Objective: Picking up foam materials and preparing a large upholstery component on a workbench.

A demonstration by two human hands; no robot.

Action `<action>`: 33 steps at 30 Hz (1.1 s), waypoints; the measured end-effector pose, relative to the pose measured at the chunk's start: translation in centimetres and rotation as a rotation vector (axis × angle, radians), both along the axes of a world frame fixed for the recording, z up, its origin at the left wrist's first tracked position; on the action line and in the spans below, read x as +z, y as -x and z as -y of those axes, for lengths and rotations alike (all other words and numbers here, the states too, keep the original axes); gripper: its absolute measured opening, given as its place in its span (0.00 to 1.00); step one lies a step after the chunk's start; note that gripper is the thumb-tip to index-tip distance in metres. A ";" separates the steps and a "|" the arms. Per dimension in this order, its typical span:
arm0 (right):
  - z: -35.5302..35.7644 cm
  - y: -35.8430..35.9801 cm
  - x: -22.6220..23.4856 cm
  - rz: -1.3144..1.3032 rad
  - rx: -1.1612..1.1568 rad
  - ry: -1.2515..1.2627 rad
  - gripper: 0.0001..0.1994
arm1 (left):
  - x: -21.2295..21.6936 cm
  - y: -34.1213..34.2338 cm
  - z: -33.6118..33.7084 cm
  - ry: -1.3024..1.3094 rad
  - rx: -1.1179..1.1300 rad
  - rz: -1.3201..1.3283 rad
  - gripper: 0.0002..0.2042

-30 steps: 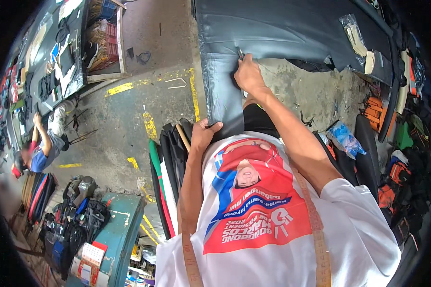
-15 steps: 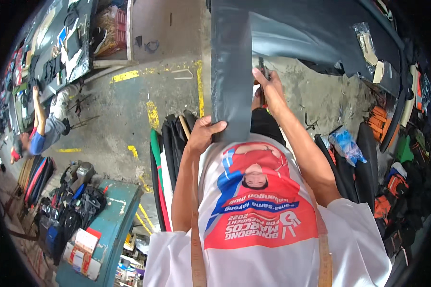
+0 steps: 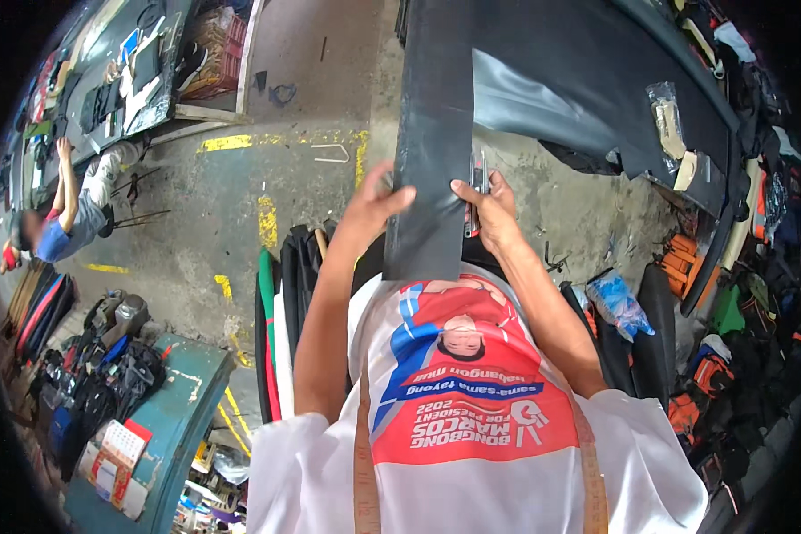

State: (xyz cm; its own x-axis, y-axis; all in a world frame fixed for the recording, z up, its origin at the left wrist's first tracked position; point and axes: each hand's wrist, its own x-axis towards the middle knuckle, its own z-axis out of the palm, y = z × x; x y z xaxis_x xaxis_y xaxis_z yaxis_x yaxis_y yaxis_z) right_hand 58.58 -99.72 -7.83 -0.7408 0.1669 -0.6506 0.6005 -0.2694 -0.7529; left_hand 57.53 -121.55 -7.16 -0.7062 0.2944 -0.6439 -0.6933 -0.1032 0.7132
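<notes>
A long, smooth black strip of sheet material (image 3: 432,133) hangs down before my chest, running up to the far edge of the view. My left hand (image 3: 374,209) is at its left edge, thumb over the front and the fingers blurred and partly behind. My right hand (image 3: 494,209) pinches the right edge, thumb on the front. Beside the strip at that hand shows a slim tool with metal and red parts (image 3: 473,205); its kind is mostly hidden. A wider black sheet (image 3: 578,80) lies over the table at the far right, its front edge hanging ragged.
A measuring tape (image 3: 365,472) hangs round my neck. Fabric rolls (image 3: 289,294) stand at my left, dark rolls (image 3: 654,320) at my right. A green table (image 3: 165,400) is at lower left. A co-worker (image 3: 67,218) bends by a far-left table. A plastic-wrapped item (image 3: 667,120) lies on the sheet.
My left hand has moved up along the strip's left edge. My right hand has come lower and onto its right edge. The strip's lower end hangs free of my left hand.
</notes>
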 end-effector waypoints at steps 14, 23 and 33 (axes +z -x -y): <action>-6.2 1.4 0.7 0.023 0.171 0.005 0.11 | -7.4 17.8 -8.7 0.384 0.314 -0.455 0.31; -16.4 13.3 1.2 -0.316 0.841 -0.827 0.15 | -8.9 17.4 -10.0 0.722 0.413 -0.294 0.15; -10.4 30.5 2.8 -0.657 1.263 -0.687 0.16 | -3.2 18.1 -12.1 1.049 0.400 -0.248 0.22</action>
